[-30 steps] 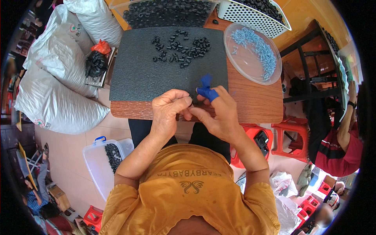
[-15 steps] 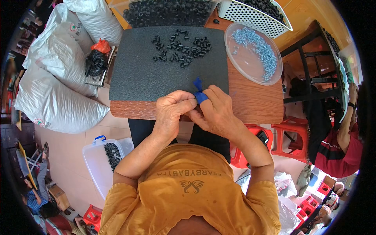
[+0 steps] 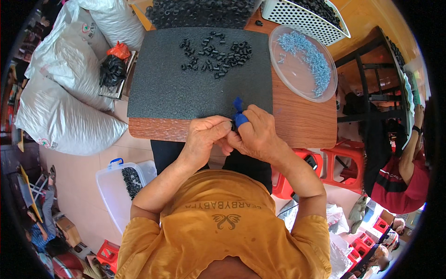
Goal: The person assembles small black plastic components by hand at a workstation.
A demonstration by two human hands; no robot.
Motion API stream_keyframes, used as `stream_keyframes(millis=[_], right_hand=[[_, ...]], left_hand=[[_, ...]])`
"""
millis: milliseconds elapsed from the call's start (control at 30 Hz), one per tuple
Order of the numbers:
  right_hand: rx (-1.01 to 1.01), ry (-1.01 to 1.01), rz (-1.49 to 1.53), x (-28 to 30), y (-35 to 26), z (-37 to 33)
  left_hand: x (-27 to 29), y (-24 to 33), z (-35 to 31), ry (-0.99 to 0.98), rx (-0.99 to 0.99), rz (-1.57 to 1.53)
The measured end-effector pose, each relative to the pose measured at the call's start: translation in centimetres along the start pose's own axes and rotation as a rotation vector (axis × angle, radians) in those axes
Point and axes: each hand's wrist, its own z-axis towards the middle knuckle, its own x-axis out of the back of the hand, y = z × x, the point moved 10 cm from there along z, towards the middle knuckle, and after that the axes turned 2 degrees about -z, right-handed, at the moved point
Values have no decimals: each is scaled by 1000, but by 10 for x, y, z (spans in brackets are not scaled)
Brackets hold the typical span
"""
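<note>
My left hand (image 3: 207,136) and my right hand (image 3: 256,133) meet at the table's near edge, fingertips pinched together. Between them shows a bit of a small black cylindrical part (image 3: 233,125), mostly covered by the fingers; both hands grip it. A blue strip (image 3: 240,118) is wrapped around a finger of my right hand, its loose end sticking up. Beyond the hands, several short black cylindrical parts (image 3: 226,59) lie scattered over a dark grey mat (image 3: 172,95). To the right stands a round clear tray (image 3: 299,76) with many tiny silvery-blue metal pieces (image 3: 317,65).
A clear bin (image 3: 204,14) and a white perforated basket (image 3: 306,23), both with black parts, stand at the far edge. White sacks (image 3: 65,116) lie at left. A clear tub (image 3: 111,195) sits on the floor, and red stools (image 3: 344,165) stand at right beside another person (image 3: 402,186).
Both hands have shifted slightly nearer, and the left fingers have turned a little, so the black part now shows between the fingertips. The loose parts on the mat lie as before.
</note>
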Motion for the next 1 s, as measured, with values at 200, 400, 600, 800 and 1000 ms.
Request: stream_keyframes(millis=[200, 400, 600, 800, 1000], right_hand=[[170, -73, -67, -7, -14, -3], [156, -92, -27, -2, -9, -6], [-30, 1, 6, 22, 16, 2], [-170, 46, -87, 63, 62, 14], [-294, 81, -123, 85, 97, 24]], left_hand=[[-1, 3, -1, 5, -64, 169], [-8, -1, 3, -44, -33, 184], [13, 24, 10, 98, -111, 355], [56, 79, 19, 299, -347, 533], [65, 98, 25, 346, -408, 628]])
